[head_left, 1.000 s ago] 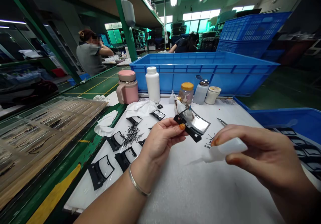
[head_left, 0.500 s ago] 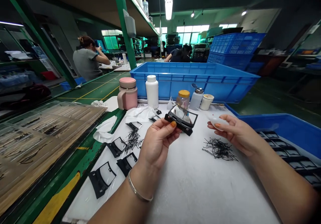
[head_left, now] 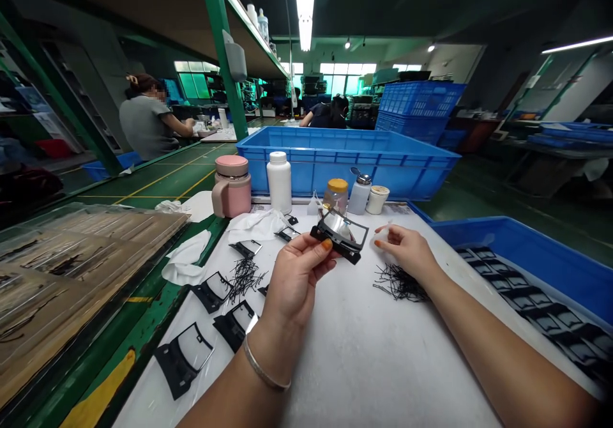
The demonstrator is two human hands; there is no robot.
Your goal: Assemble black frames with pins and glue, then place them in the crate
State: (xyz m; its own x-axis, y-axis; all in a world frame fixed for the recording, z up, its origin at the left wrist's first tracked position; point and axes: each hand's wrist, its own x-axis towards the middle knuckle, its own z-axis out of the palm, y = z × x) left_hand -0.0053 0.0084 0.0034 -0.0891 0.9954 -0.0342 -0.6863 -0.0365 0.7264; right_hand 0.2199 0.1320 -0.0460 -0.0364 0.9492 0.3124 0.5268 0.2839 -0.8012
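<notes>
Now farther out, the right hand (head_left: pixel 409 249), its fingers' grip unclear, reaches beside thin black strips (head_left: pixel 397 282) on the white worktop (head_left: pixel 359 351), apart from the windowed black plastic frame (head_left: pixel 342 248) raised in the left hand's (head_left: pixel 301 262) pinching fingers.

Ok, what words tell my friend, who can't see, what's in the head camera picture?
A left hand holds a black frame above a white table; the right hand is by black strips and something pale, too unclear to name. More frames lie at left, and a pink mug and white bottle stand before a blue bin.
</notes>
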